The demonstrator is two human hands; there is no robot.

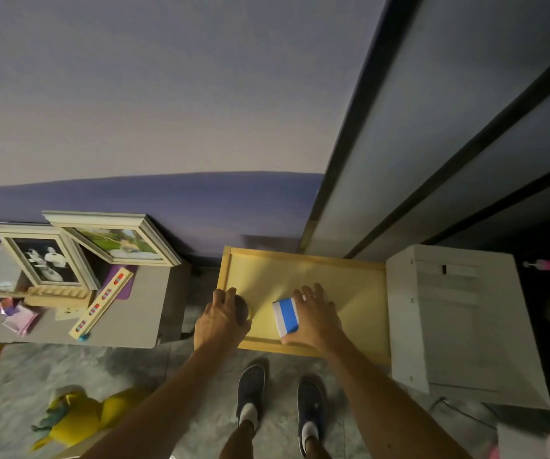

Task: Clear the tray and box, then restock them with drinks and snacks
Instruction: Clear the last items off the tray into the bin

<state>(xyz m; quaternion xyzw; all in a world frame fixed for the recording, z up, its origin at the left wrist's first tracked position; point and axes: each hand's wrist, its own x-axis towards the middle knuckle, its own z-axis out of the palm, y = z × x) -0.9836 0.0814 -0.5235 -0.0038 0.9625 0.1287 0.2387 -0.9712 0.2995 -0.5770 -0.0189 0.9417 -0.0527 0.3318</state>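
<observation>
A shallow yellow wooden tray (349,276) lies in front of me between a grey table and a white box (459,313). My left hand (222,318) is at the tray's left front corner, curled over a small dark round object (243,308). My right hand (316,318) rests on the tray's front part with its fingers around a small blue-and-white carton (286,316). The inside of the white box is hidden from here.
A grey table (127,319) on the left carries two picture frames (45,260), a wooden counting strip (101,303) and small packets. A yellow soft toy (81,415) lies on the floor. Dark shelving (465,160) rises at the right. My feet stand below the tray.
</observation>
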